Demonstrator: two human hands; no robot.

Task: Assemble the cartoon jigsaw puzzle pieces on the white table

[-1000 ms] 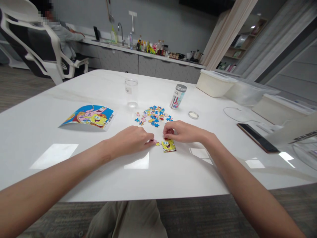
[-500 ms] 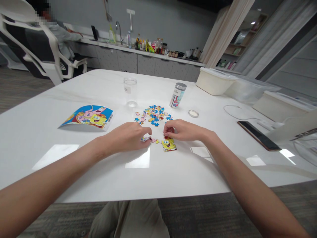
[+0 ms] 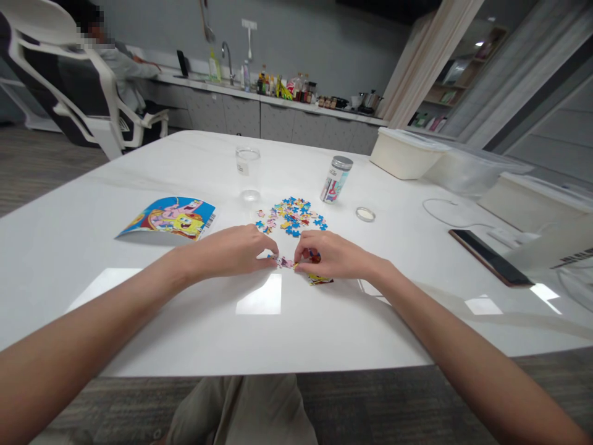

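A short strip of joined jigsaw pieces (image 3: 285, 262), pink and white, lies on the white table between my hands. My left hand (image 3: 243, 250) pinches the strip's left end between thumb and forefinger. At the other end, my right hand (image 3: 324, 253) has its fingertips closed on a small yellowish jigsaw piece. Under and beside that hand sits a joined yellow puzzle section (image 3: 320, 280), mostly covered by it. A pile of loose jigsaw pieces (image 3: 294, 215) spreads just beyond both hands. To the left rests a curled picture sheet (image 3: 178, 217) with cartoon figures.
Behind the pile stand a clear open jar (image 3: 249, 176) and a printed canister (image 3: 336, 179) with a metal lid. A ring-shaped lid (image 3: 365, 214), a phone (image 3: 488, 256), a cable and plastic bins (image 3: 407, 153) are on the right. A person (image 3: 123, 68) sits at the far left.
My right hand has moved left from the yellow section to the strip's right end. My left thumb and forefinger have closed on the strip. The view has shifted slightly.
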